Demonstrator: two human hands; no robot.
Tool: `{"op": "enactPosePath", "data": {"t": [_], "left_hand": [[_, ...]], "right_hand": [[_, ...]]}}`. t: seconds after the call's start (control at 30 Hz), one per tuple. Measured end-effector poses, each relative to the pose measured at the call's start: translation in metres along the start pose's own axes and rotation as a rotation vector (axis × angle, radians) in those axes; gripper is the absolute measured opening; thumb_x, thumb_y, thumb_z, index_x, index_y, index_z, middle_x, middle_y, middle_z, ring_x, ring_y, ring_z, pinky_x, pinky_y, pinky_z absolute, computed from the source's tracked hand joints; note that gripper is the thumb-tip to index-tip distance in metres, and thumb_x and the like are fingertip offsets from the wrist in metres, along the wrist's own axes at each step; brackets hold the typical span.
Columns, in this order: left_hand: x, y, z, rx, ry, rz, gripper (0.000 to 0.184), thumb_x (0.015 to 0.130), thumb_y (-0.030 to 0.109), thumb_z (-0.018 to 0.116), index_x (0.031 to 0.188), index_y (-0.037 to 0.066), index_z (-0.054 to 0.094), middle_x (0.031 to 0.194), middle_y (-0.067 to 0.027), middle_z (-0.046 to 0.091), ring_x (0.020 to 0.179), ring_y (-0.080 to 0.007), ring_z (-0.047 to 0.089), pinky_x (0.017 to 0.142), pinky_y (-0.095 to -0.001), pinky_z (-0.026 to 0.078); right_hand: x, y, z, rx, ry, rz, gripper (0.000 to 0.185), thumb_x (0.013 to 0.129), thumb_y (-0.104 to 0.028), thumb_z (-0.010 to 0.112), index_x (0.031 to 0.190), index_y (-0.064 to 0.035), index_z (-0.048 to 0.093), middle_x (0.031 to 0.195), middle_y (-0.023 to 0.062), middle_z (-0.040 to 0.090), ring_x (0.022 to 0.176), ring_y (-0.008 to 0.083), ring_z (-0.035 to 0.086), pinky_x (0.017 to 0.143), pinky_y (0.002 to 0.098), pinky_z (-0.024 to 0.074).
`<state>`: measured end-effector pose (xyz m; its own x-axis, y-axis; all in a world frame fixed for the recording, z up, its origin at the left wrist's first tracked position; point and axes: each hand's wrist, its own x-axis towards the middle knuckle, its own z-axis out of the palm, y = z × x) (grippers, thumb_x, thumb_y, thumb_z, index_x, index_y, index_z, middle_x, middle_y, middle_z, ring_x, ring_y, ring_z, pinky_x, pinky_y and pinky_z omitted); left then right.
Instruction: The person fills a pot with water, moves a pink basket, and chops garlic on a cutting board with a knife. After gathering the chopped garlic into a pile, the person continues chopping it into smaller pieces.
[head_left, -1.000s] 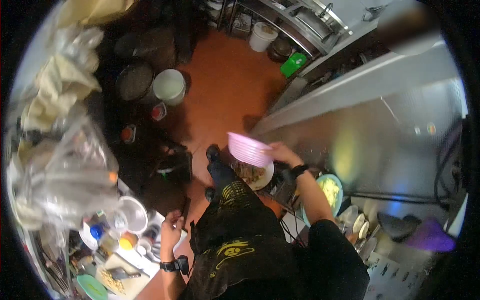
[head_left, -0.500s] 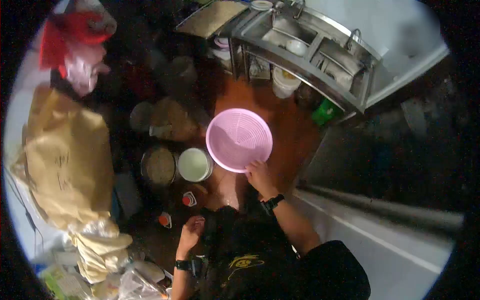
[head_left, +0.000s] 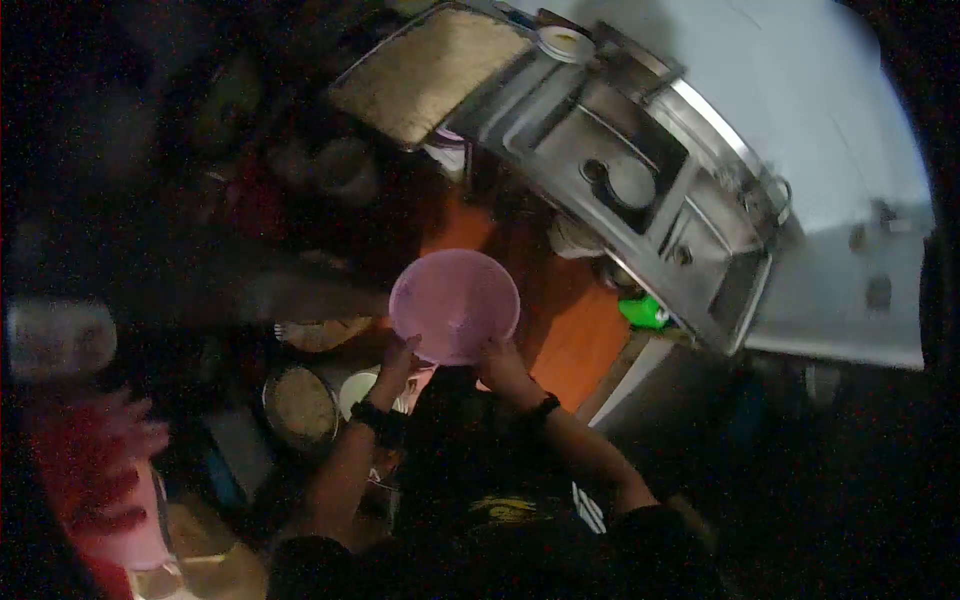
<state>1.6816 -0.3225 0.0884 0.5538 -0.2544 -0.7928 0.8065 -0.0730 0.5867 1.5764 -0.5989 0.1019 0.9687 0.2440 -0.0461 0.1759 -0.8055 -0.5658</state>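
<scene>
A round pink plastic colander (head_left: 455, 300) is held out in front of my body, over the reddish-brown floor (head_left: 580, 345). My left hand (head_left: 398, 365) grips its near-left rim. On the near-right rim, my right hand (head_left: 503, 365) has hold of it too. The undersides of the fingers are hidden, and the dim light blurs them. Just left of my left forearm stands a white bucket (head_left: 357, 390), partly covered by that arm. Beside the bucket is a round container (head_left: 302, 405) with pale brown contents.
A steel double sink (head_left: 665, 235) runs along the wall at upper right, with a white bowl (head_left: 632, 182) in one basin. A large tray (head_left: 430, 75) of pale material lies left of it. A green object (head_left: 643, 312) sits below the sink. Red and pink bags (head_left: 100, 480) are at lower left.
My left hand has come up from beside my body onto the colander's rim, so both hands now hold it. My view has turned, bringing the sink closer and lower.
</scene>
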Motion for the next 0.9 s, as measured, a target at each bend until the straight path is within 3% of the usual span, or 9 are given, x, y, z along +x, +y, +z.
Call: {"op": "enactPosePath", "data": {"t": [0.1, 0.23, 0.3, 0.37, 0.43, 0.6, 0.67, 0.73, 0.9], "left_hand": [[0.074, 0.012, 0.002, -0.174, -0.055, -0.140, 0.052, 0.094, 0.028, 0.070, 0.136, 0.003, 0.052, 0.119, -0.0136, 0.066, 0.098, -0.0254, 0.069, 0.074, -0.0371, 0.058], [0.172, -0.039, -0.031, -0.061, 0.121, 0.278, 0.053, 0.113, 0.040, 0.051, 0.147, 0.000, 0.052, 0.137, -0.0149, 0.063, 0.116, -0.0285, 0.064, 0.106, -0.0441, 0.054], [0.182, 0.019, -0.021, 0.570, 0.211, 0.449, 0.041, 0.100, 0.027, 0.062, 0.131, 0.002, 0.058, 0.115, -0.0112, 0.065, 0.103, -0.0271, 0.065, 0.087, -0.0405, 0.054], [0.198, 0.062, -0.014, 0.483, 0.307, 0.476, 0.039, 0.095, 0.023, 0.068, 0.126, 0.002, 0.060, 0.104, -0.0109, 0.065, 0.097, -0.0268, 0.065, 0.080, -0.0391, 0.054], [0.214, 0.083, 0.000, -0.082, 0.395, 0.423, 0.042, 0.096, 0.026, 0.069, 0.128, 0.001, 0.060, 0.104, -0.0127, 0.065, 0.097, -0.0275, 0.065, 0.082, -0.0397, 0.055], [0.295, 0.195, 0.010, -0.342, 0.603, 0.327, 0.038, 0.096, 0.027, 0.068, 0.124, 0.001, 0.062, 0.103, -0.0142, 0.066, 0.095, -0.0291, 0.066, 0.081, -0.0406, 0.055], [0.304, 0.232, 0.036, -0.348, 0.651, 0.281, 0.037, 0.097, 0.027, 0.068, 0.123, 0.002, 0.063, 0.102, -0.0147, 0.067, 0.094, -0.0298, 0.067, 0.080, -0.0409, 0.055], [0.316, 0.254, 0.045, -0.359, 0.661, 0.264, 0.036, 0.097, 0.028, 0.067, 0.121, 0.002, 0.063, 0.102, -0.0153, 0.067, 0.093, -0.0305, 0.067, 0.080, -0.0413, 0.056], [0.295, 0.272, 0.088, -0.219, 0.652, 0.199, 0.033, 0.097, 0.028, 0.067, 0.118, 0.002, 0.066, 0.100, -0.0168, 0.069, 0.091, -0.0321, 0.069, 0.078, -0.0422, 0.056]], "right_hand": [[0.075, 0.018, -0.042, 0.387, 0.160, 0.118, 0.034, 0.091, -0.024, 0.069, 0.120, -0.0068, 0.069, 0.126, 0.0169, 0.066, 0.119, 0.0391, 0.061, 0.102, 0.0523, 0.0487], [0.125, 0.069, -0.061, -0.087, 0.178, -0.170, 0.044, 0.095, -0.026, 0.068, 0.134, -0.0055, 0.062, 0.142, 0.0215, 0.058, 0.132, 0.0416, 0.054, 0.109, 0.0512, 0.0449], [0.176, 0.105, -0.069, -0.008, 0.152, -0.098, 0.044, 0.096, -0.027, 0.068, 0.133, -0.0053, 0.063, 0.142, 0.0220, 0.059, 0.132, 0.0416, 0.055, 0.110, 0.0505, 0.0454], [0.218, 0.121, -0.100, 0.184, -0.018, 0.011, 0.044, 0.096, -0.027, 0.068, 0.133, -0.0049, 0.063, 0.141, 0.0227, 0.060, 0.130, 0.0418, 0.057, 0.109, 0.0501, 0.0464], [0.218, 0.144, -0.129, 0.331, -0.165, 0.124, 0.046, 0.096, -0.025, 0.069, 0.135, -0.0038, 0.061, 0.141, 0.0224, 0.061, 0.131, 0.0405, 0.058, 0.110, 0.0490, 0.0465], [0.130, 0.294, -0.117, 0.349, -0.352, 0.236, 0.051, 0.095, -0.020, 0.071, 0.140, -0.0010, 0.059, 0.141, 0.0219, 0.064, 0.133, 0.0372, 0.060, 0.112, 0.0463, 0.0468], [0.065, 0.274, -0.213, 0.579, -0.331, 0.557, 0.047, 0.100, -0.023, 0.068, 0.141, 0.0006, 0.059, 0.143, 0.0223, 0.063, 0.133, 0.0367, 0.061, 0.112, 0.0435, 0.0484], [0.043, 0.269, -0.254, 0.340, -0.512, 0.711, 0.045, 0.099, -0.020, 0.070, 0.138, 0.0000, 0.061, 0.141, 0.0204, 0.065, 0.129, 0.0362, 0.063, 0.109, 0.0427, 0.0507], [0.020, 0.218, -0.352, 0.464, -0.427, 0.716, 0.040, 0.097, -0.018, 0.072, 0.133, -0.0033, 0.066, 0.132, 0.0202, 0.069, 0.123, 0.0353, 0.067, 0.099, 0.0444, 0.0554]]}}
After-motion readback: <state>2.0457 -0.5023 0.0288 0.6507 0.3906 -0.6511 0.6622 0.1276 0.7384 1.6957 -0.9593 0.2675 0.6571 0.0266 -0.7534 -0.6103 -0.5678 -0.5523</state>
